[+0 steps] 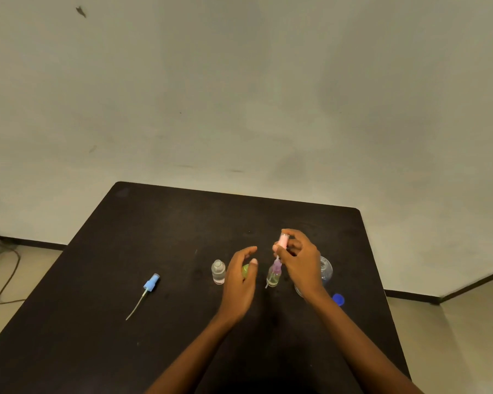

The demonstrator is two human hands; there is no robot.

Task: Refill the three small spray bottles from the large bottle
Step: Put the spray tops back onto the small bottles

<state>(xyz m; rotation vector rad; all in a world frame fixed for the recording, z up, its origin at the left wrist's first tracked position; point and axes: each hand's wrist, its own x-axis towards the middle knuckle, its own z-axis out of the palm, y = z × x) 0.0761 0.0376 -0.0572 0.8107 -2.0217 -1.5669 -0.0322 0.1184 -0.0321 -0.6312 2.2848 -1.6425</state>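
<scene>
1. Two bare forearms enter from the bottom edge, with no sleeve showing on either.
2. The left hand [239, 282] wears no glove, ring or watch.
3. The right hand [300, 261] is likewise bare, its wrist unadorned.
4. Fingernails look short and pale.

One head-worn wide-angle view only, looking forward and down from above the near edge of a dark table [154, 223]. Wall and floor fill the upper half; both forearms enter from the bottom edge. No second view to compare.
</scene>
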